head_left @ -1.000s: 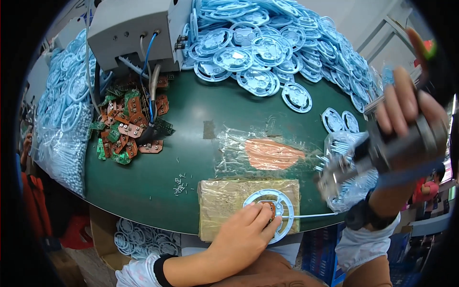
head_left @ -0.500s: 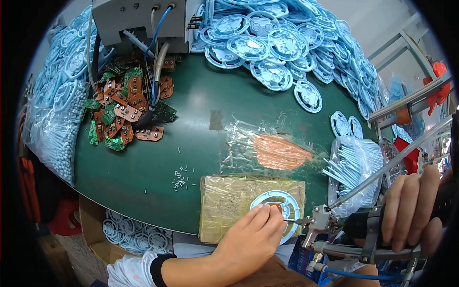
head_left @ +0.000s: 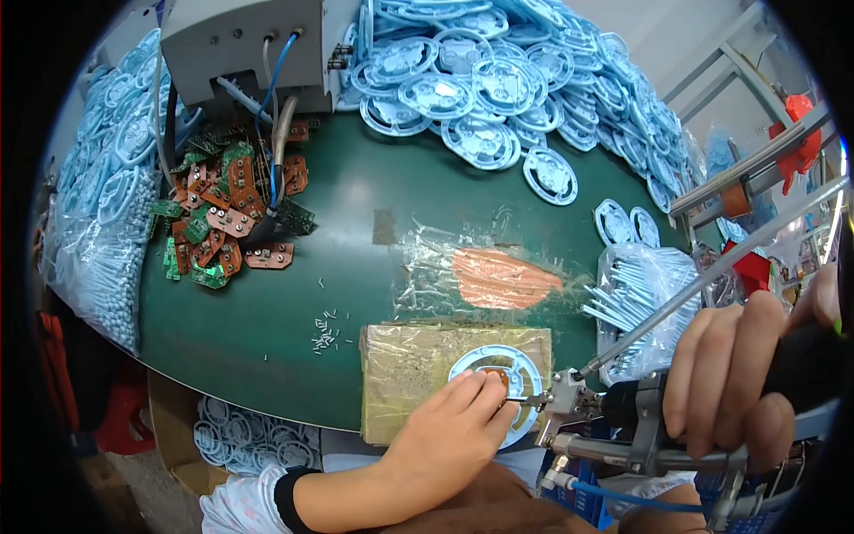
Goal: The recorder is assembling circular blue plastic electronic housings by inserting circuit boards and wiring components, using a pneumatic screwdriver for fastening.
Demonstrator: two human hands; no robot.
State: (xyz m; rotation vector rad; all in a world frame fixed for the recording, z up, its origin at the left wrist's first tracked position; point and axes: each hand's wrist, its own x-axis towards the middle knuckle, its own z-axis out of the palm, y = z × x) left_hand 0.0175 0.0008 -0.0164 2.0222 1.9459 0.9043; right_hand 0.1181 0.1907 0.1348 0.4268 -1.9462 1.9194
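Observation:
A light-blue plastic steering-wheel-shaped part (head_left: 531, 372) lies on a tape-wrapped block (head_left: 390, 374) at the table's near edge. My left hand (head_left: 445, 432) presses over it, fingers together on a small brown circuit board (head_left: 500, 377) in the wheel's middle. The fingers hide most of the board. On the right, my right hand (head_left: 734, 378) is wrapped round a black powered screwdriver (head_left: 623, 405) mounted on a metal arm. Its thin bit points left and reaches in beside my left fingertips; its very tip is hidden, so contact cannot be made out.
Loose screws (head_left: 325, 333) lie left of the block. Circuit boards (head_left: 222, 214) are heaped below a grey machine (head_left: 240, 53). Blue wheel parts (head_left: 507, 84) pile up at the back. Bags of blue sticks (head_left: 645, 294) and white-tipped sticks (head_left: 98, 276) flank the table.
The whole view has shifted slightly left. My right hand and the screwdriver have come a little further left, bringing the bit closer in under my left fingers. My left hand stays on the board.

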